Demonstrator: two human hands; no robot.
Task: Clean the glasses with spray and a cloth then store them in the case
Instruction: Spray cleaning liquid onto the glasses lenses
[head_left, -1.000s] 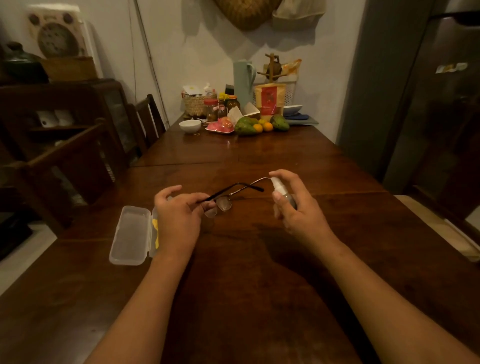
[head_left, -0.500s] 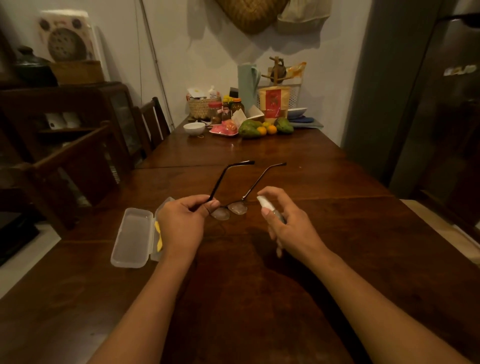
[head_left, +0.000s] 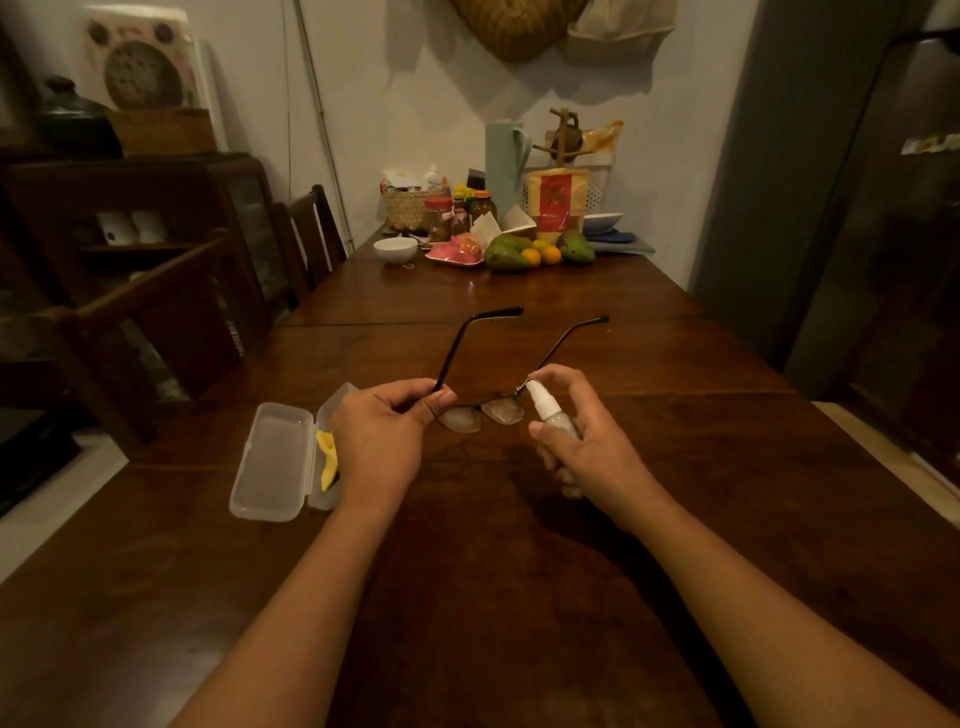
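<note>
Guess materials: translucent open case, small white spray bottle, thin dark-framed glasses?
Translucent open case: likely frosted plastic, matte; milky see-through lid. Small white spray bottle: probably plastic, opaque nozzle, cloudy body. Thin dark-framed glasses: wire-thin temples suggest metal, unconfirmed; lenses clear, glass or plastic untellable.

- A long dark wooden table (head_left: 519, 597) runs away towards a pale plastered wall (head_left: 405, 93).
- Wooden chairs (head_left: 311, 228) stand along its left side, with a dark cabinet (head_left: 156, 208) behind them.
- A woven basket (head_left: 514, 31) hangs high on the wall.
- Fruit (head_left: 509, 254), jars (head_left: 439, 218) and a white bowl (head_left: 396, 249) crowd the table's far end.
- A tall dark unit (head_left: 893, 234) fills the right edge.
- Pale floor (head_left: 41, 519) shows at lower left.
- The light is dim and warm.
</note>
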